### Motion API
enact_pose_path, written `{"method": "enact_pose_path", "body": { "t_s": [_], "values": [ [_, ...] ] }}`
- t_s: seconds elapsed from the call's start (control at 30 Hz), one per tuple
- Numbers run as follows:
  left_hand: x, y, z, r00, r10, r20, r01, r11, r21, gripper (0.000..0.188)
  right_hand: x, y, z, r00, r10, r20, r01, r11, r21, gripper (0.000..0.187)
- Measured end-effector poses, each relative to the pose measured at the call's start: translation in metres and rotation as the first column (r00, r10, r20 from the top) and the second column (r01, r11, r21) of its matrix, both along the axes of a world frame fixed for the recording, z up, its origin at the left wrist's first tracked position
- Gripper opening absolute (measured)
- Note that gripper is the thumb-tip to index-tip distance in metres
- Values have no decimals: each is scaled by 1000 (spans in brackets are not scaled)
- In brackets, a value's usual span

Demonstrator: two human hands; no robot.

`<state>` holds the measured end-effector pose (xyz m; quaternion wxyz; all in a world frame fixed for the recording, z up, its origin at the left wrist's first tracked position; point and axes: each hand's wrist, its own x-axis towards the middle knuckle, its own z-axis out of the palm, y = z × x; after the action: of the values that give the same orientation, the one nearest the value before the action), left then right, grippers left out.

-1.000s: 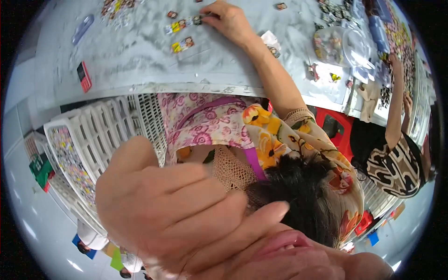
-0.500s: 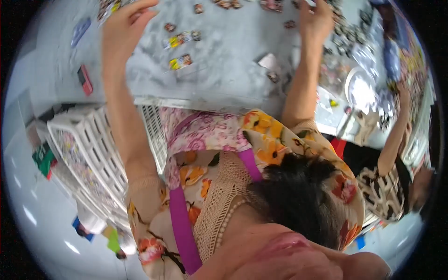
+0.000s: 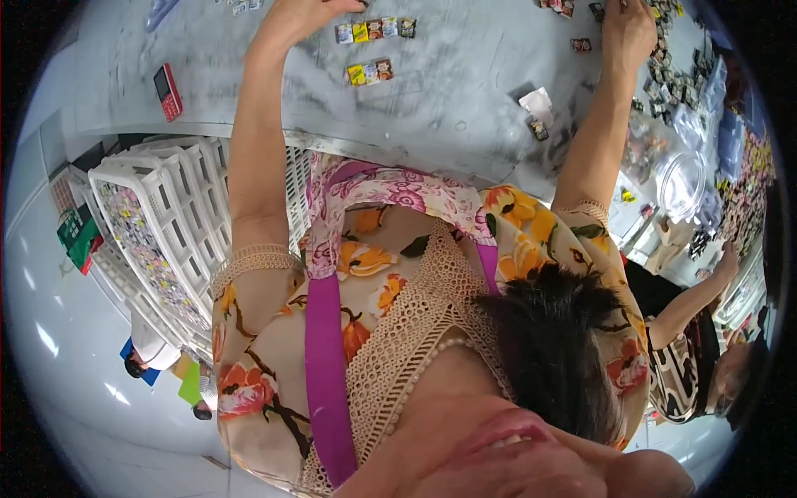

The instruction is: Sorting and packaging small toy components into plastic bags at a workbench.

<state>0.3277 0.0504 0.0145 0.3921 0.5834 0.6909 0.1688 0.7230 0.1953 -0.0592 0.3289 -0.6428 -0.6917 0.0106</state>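
My left hand [image 3: 303, 18] reaches to the top edge of the view, where some fingers are cut off. Its fingertips come together at a small dark brown piece [image 3: 360, 6]. Just nearer on the table lies a row of small printed pieces [image 3: 375, 31] in yellow, brown and grey, with a shorter yellow and brown row [image 3: 369, 72] below it. At the upper right, my right hand [image 3: 631, 35] has its fingers bent down and pressed together; what they hold is too small to name. It is beside a heap of small dark pieces [image 3: 677, 87].
A red phone [image 3: 168, 93] lies on the grey table [image 3: 241, 104] at left. White slotted crates [image 3: 178, 191] stand beside me. Right of my arm are a white scrap [image 3: 536, 104], a round clear container [image 3: 681, 184] and plastic bags. At far right, another person's arm [image 3: 701, 290] reaches in.
My left hand has moved right, onto the small brown piece behind the row. The view has shifted, so the table appears higher. White material at my right fingertips no longer shows.
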Motion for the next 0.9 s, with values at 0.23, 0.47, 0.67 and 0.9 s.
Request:
{"method": "enact_pose_path", "body": {
  "t_s": [0.23, 0.47, 0.67, 0.9],
  "values": [
    [-10, 10, -16, 997, -58, -50, 65, 984, 166, 19, -11, 3, 22, 991, 21, 135, -22, 1000, 5, 21],
    [10, 45, -43, 993, 118, 20, -115, 890, 441, 29, 34, 48, -22, 915, 40, 402, -2, 996, -93, 25],
    [-3, -36, -34, 960, 189, 208, -271, 817, 509, 29, -25, -34, 65, 996, -37, -82, 19, 978, -209, 27],
    [32, -53, -5, 605, 183, 775, -412, 905, 108, 28, -167, -123, 101, 513, 692, -507, -756, 644, 115, 37]
  ]
}}
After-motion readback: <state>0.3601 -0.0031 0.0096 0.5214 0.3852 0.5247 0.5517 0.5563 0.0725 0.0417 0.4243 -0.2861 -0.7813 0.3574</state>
